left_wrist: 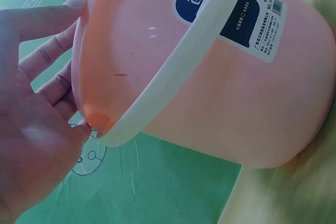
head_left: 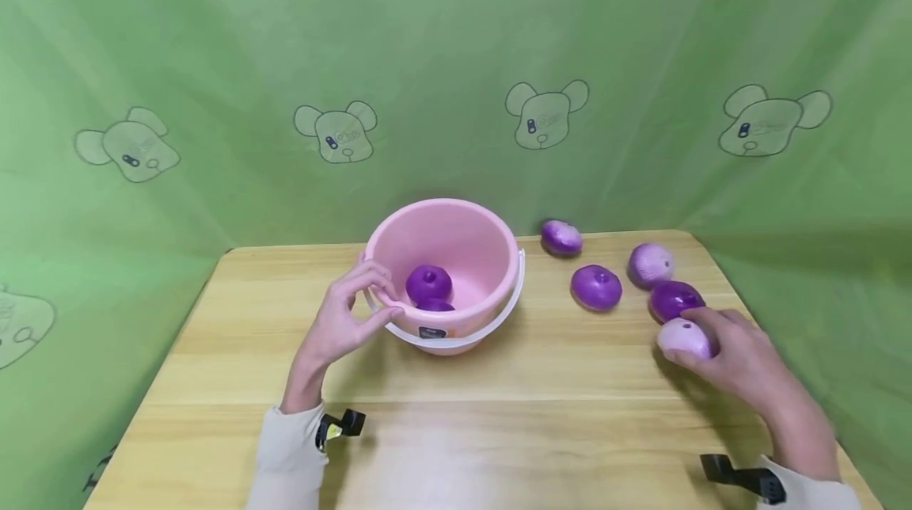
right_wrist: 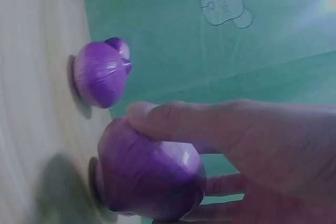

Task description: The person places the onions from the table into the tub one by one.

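A pink bucket (head_left: 492,312) with a white handle (left_wrist: 173,72) stands on the table, two purple onions (head_left: 429,284) inside it. My left hand (head_left: 349,316) pinches the bucket's rim on its near left side, thumb outside and fingers over the edge. Over at the right, my right hand (head_left: 737,355) grips a pale purple onion (head_left: 682,338) between thumb and fingers. The right wrist view shows this held onion (right_wrist: 149,174) close to the tabletop, with its thumb on top. Just behind it lies a dark purple onion (head_left: 673,300).
A striped onion (head_left: 650,265) lies behind the dark one. Between these and the bucket are a flat purple onion (head_left: 596,288) and, at the table's back edge, another onion (head_left: 561,238). Green cloth (head_left: 442,35) hangs around the wooden table (head_left: 499,431).
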